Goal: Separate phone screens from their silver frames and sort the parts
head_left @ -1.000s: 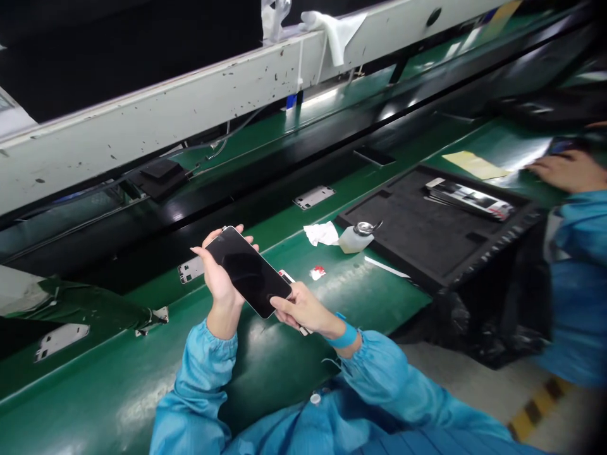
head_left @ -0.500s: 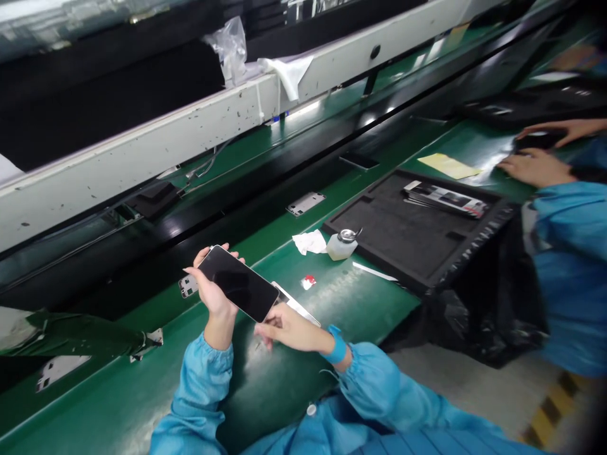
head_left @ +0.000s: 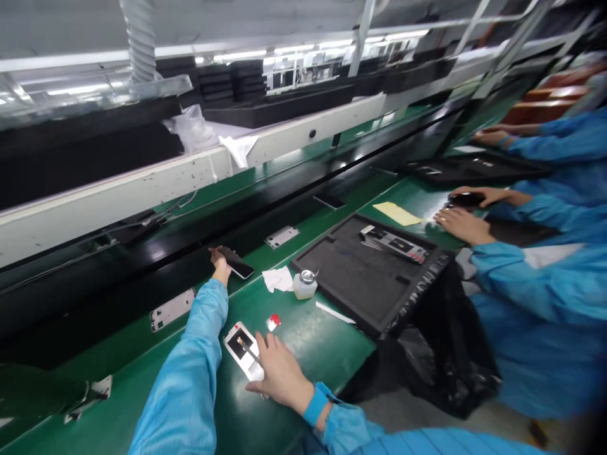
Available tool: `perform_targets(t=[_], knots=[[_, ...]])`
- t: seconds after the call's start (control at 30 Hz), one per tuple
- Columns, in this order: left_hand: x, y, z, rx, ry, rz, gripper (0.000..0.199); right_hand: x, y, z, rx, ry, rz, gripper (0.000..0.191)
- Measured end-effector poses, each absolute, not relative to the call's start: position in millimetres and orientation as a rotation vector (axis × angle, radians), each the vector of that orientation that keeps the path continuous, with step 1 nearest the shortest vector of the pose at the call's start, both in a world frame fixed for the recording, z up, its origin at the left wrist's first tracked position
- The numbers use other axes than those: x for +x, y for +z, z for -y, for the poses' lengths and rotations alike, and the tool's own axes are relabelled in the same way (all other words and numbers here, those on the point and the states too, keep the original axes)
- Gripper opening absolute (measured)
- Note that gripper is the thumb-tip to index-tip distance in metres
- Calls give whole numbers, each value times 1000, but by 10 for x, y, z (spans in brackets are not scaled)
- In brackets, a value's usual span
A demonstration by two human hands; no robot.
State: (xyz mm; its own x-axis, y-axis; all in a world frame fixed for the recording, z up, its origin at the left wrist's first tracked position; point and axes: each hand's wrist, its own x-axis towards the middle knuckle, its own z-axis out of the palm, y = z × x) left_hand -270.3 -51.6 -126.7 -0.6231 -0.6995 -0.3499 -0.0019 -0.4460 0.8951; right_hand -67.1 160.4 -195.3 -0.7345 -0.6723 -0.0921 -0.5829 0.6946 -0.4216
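Your left grip (head_left: 219, 262), clamped on the smartphone (head_left: 238, 264), has moved outward, freeing your spread right grip (head_left: 281, 371) for the white panel (head_left: 250, 364).

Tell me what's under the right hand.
A white panel, with a dark area and a red mark, pokes out from under the right hand on the green bench. Fingers cover its near end, so what lies there cannot be seen.

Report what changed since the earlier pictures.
The dark phone moved forward, away from the body, in the left hand. The right hand let go of it and now lies over the white piece. Bottle, cloth and black tray stayed.
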Motion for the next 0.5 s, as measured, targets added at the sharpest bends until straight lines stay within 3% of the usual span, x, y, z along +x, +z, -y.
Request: perform_targets(t=[0.3,0.4,0.5], knots=[[-3061,-1410,770,1209,-1564,1900,37,-1021,-2282,-1802,-1067,-667,-2575,71],[-3165,-1362,858,1176,-1401,2108,40,-1099,-2305,-1928,-1073,-971,-2500,49],[-3244,-1278,884,1098,-1275,2277,42,-1180,-2320,-2056,-1229,-1307,-2426,47]])
